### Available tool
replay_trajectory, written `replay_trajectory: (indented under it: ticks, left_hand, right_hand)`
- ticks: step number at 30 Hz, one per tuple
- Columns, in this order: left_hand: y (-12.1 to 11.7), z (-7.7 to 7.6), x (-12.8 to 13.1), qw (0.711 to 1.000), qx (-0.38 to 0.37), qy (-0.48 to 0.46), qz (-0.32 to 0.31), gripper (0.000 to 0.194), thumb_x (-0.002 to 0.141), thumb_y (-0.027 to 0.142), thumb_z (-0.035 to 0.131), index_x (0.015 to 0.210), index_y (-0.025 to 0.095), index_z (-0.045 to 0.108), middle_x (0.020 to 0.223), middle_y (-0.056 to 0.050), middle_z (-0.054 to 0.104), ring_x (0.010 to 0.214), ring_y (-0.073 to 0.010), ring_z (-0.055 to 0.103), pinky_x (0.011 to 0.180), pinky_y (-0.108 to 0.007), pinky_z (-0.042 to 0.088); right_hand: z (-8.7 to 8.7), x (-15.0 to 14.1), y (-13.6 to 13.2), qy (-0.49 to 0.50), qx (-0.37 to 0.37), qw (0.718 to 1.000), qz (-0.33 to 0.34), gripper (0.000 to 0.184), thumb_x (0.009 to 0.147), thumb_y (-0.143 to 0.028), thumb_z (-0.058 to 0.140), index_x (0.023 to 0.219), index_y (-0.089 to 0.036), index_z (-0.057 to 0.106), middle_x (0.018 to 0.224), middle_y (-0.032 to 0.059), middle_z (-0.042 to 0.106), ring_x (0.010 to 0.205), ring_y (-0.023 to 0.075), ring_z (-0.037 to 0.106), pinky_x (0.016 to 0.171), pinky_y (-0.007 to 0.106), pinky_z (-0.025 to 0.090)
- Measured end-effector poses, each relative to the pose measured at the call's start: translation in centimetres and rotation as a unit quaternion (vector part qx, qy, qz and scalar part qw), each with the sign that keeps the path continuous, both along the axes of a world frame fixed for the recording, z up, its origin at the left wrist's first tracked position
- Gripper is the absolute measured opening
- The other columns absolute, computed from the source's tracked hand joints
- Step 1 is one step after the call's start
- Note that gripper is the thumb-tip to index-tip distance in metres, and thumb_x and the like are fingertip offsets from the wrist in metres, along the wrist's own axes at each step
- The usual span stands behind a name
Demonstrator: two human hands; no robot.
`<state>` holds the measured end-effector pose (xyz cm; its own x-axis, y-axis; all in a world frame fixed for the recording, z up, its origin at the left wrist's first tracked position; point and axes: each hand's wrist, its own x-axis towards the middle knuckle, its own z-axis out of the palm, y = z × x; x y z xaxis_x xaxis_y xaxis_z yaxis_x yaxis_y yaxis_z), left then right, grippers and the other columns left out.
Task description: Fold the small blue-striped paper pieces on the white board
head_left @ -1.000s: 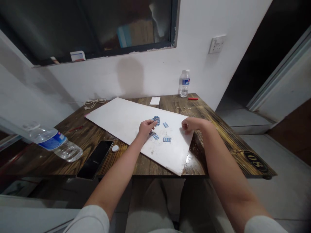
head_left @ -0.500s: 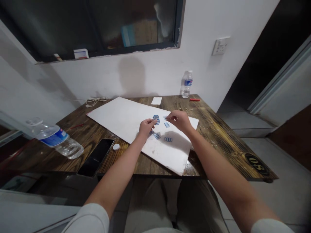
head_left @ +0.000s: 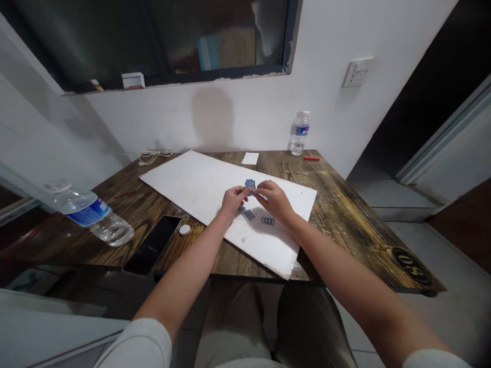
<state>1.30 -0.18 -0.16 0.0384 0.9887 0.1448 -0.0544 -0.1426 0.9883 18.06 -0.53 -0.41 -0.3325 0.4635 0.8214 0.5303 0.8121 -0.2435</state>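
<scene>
Near the centre of the frame, your left hand [head_left: 231,200] pinches a bunch of small blue cards [head_left: 250,183] between thumb and fingers, the cards jutting just past the fingertips. Your right hand [head_left: 274,198] is at their right side, fingertips drawn close together; whether they grip a card, I cannot tell. Just below, loose cards [head_left: 267,221] lie flat on the white board [head_left: 192,179].

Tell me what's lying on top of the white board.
Small blue-striped pieces lie on the white board. A blue cluster shows by the left hand; held or lying, I can't tell. Whatever is beneath that hand and the right hand is covered.
</scene>
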Motion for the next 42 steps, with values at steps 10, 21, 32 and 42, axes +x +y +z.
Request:
replay_trajectory:
  ticks: [10,21,32,42]
  left_hand:
    - [0.9,-0.3,-1.0,0.985,0.005,-0.059,0.16,0.03,0.066,0.044,0.074,0.068,0.016,0.063,0.057,0.001,0.053,0.051,-0.0072,0.044,0.046,-0.02,0.029]
    - [0.7,-0.1,-1.0,0.974,-0.02,-0.078,0.212,0.025,0.07,0.038,0.072,0.067,0.015,0.062,0.058,0.001,0.053,0.05,-0.0062,0.041,0.046,-0.02,0.027]
    - [0.8,-0.1,-1.1,0.974,-0.023,-0.077,0.212,0.026,0.069,0.039,0.071,0.067,0.016,0.06,0.059,0.001,0.053,0.051,-0.0064,0.041,0.046,-0.02,0.027]
    - [0.9,-0.4,-1.3,0.976,-0.023,-0.069,0.207,0.028,0.066,0.042,0.072,0.067,0.016,0.061,0.059,0.002,0.053,0.051,-0.0063,0.041,0.046,-0.02,0.026]
  right_hand:
    - [0.6,-1.2,-1.5,-0.18,-0.102,0.976,0.068,0.022,0.084,-0.033,0.069,0.103,-0.024,0.073,0.103,0.009,0.064,0.093,0.0223,0.052,0.078,0.034,0.039]
    - [0.9,-3.3,-3.2,-0.364,-0.121,0.924,0.01,0.023,0.09,-0.033,0.058,0.095,-0.018,0.075,0.098,0.0114,0.068,0.094,0.023,0.053,0.075,0.033,0.031]
    - [1.2,-3.5,-3.5,-0.309,-0.078,0.948,0.026,0.017,0.087,-0.017,0.056,0.076,-0.017,0.069,0.081,0.0086,0.069,0.082,0.0198,0.054,0.074,0.034,0.032]
    - [0.9,-1.6,-2.3,-0.24,-0.118,0.96,0.084,0.011,0.08,-0.031,0.072,0.086,-0.022,0.074,0.089,0.0054,0.07,0.086,0.02,0.057,0.071,0.031,0.034]
